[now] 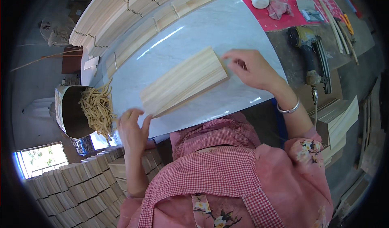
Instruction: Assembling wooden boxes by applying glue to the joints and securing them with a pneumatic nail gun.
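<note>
A flat set of pale wooden slats (184, 81), laid edge to edge, is being held on the white marbled table (227, 29) between both hands. Its long axis is running diagonally, from the near left corner up toward the far right. The left hand (131, 131) is being kept at the near-left end, fingers curled against the slat ends and seemingly pinching them, though the grip there cannot be told for certain. The right hand (252, 68) is being rested at the far-right end, fingers spread apart and pressed flat against the edge, not clamped around anything. Both hands are touching the set, one at each end, so neither is nearer than the other. To the left, just off the table edge, a dark open box (71, 112) is being seen holding a tangle of tan rubber bands (97, 108) that is spilling over its rim. Along the far edge of the table, long rows of stacked slats (133, 13) are lying. Bundled slat packs (81, 187) are piled low on the left, and a nail gun (310, 53) is lying on the bench to the right.
</note>
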`<control>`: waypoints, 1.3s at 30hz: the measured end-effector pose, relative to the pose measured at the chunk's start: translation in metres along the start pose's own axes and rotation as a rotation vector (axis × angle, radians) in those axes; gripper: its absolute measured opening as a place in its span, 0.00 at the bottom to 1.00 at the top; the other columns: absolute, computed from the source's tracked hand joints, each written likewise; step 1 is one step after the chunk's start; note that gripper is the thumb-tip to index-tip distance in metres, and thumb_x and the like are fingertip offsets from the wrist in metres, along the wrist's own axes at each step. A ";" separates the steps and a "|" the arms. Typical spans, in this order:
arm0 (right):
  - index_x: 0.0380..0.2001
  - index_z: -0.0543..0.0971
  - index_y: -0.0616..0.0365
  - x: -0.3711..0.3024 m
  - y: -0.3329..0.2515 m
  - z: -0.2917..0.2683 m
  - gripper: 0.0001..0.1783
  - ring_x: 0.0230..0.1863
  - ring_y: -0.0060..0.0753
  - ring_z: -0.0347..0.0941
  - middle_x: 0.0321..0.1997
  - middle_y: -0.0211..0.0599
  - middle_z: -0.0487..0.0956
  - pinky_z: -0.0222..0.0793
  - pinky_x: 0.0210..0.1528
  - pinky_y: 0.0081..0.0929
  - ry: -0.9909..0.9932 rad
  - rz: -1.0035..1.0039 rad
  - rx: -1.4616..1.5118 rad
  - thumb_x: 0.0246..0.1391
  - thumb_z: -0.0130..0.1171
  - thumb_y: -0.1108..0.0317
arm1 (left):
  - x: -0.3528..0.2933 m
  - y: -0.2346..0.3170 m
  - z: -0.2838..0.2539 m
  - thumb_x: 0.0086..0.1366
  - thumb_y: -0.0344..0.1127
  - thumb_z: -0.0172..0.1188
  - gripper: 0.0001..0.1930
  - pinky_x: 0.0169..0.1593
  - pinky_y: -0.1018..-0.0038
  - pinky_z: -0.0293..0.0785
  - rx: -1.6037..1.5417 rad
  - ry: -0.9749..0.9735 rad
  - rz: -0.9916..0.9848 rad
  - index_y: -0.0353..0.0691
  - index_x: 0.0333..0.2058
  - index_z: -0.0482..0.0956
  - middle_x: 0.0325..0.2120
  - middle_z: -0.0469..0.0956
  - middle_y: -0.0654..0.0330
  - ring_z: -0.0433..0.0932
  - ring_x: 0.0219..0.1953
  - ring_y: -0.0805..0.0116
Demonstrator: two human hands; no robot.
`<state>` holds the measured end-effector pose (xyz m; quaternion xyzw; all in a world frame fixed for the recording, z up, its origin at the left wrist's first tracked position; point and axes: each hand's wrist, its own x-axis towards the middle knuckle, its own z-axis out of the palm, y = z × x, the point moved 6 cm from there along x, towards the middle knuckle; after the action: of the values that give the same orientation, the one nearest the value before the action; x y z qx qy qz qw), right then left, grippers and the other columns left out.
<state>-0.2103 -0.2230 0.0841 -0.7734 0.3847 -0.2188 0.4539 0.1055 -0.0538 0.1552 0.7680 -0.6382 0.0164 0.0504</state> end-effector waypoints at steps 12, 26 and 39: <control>0.36 0.83 0.63 0.037 0.002 0.033 0.07 0.29 0.31 0.71 0.33 0.36 0.77 0.70 0.34 0.26 0.608 -0.128 -0.131 0.53 0.64 0.74 | 0.094 0.151 0.065 0.43 0.43 0.79 0.23 0.67 0.53 0.57 -0.390 -0.018 0.524 0.42 0.31 0.73 0.64 0.68 0.47 0.65 0.65 0.48; 0.32 0.81 0.63 0.037 -0.002 0.039 0.04 0.29 0.31 0.70 0.32 0.35 0.76 0.69 0.33 0.26 0.693 -0.093 -0.075 0.51 0.63 0.77 | 0.102 0.151 0.079 0.36 0.38 0.77 0.21 0.61 0.57 0.60 -0.602 0.015 0.502 0.44 0.25 0.71 0.55 0.73 0.46 0.68 0.60 0.48; 0.35 0.83 0.61 -0.034 -0.012 0.028 0.09 0.31 0.33 0.71 0.35 0.33 0.78 0.68 0.34 0.26 0.482 -0.045 -0.196 0.48 0.65 0.80 | 0.104 0.146 0.083 0.34 0.37 0.75 0.22 0.59 0.59 0.62 -0.564 0.035 0.477 0.44 0.23 0.68 0.55 0.73 0.48 0.69 0.56 0.50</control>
<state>-0.2067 -0.1774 0.0808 -0.7475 0.4838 -0.3685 0.2672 -0.0217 -0.1899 0.0902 0.5531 -0.7779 -0.1358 0.2656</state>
